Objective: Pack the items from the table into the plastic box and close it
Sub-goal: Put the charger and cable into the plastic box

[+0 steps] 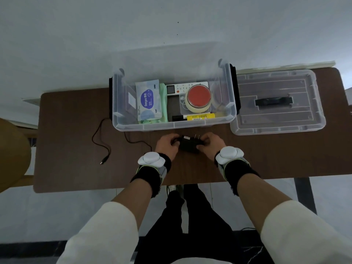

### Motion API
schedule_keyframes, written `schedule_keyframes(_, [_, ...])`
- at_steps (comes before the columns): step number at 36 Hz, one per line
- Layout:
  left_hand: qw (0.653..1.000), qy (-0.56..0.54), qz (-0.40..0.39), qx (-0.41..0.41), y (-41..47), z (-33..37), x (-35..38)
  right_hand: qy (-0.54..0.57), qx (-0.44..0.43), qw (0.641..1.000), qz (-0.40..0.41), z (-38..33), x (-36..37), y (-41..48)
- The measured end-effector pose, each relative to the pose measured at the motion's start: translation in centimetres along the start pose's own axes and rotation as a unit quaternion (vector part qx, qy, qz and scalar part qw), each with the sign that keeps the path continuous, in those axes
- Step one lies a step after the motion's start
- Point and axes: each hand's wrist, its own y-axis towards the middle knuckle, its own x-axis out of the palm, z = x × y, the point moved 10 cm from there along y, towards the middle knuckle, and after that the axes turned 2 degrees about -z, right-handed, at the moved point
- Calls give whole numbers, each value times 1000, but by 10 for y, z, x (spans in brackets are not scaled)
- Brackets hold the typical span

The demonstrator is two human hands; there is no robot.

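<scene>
A black power adapter with metal prongs lies on the brown table just in front of the clear plastic box. My left hand grips its left end and my right hand grips its right end. Its black cable trails left across the table to a barrel plug. Inside the box are a wipes packet, a white remote, a red-lidded jar and a yellow tube. The clear lid lies to the right of the box.
A wall rises just behind the table. A tan rounded object sits at the left edge of view. My legs and a table leg show below the table's front edge.
</scene>
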Motion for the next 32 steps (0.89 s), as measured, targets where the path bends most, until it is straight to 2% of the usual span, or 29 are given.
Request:
schedule_keyframes(4, [1000, -23, 17, 1, -7, -3, -7, 9, 2, 999, -35, -1, 6, -8])
schedule_keyframes(10, [997, -67, 30, 11, -20, -3, -17, -34, -19, 995, -90, -21, 12, -21])
schedule_keyframes(15, [996, -83, 26, 35, -31, -2, -29, -49, -43, 994, -86, -36, 14, -36])
schedule_keyframes(20, [995, -90, 46, 26, -44, -11, -49, -26, -58, 994, -86, -54, 15, -54])
schedule_keyframes(26, [990, -128, 62, 17, -61, -21, -72, 57, -53, 989, -122, -69, 19, -74])
schedule_keyframes(32, [988, -146, 39, 31, -76, -32, -84, 93, -41, 985, -138, -83, 12, -90])
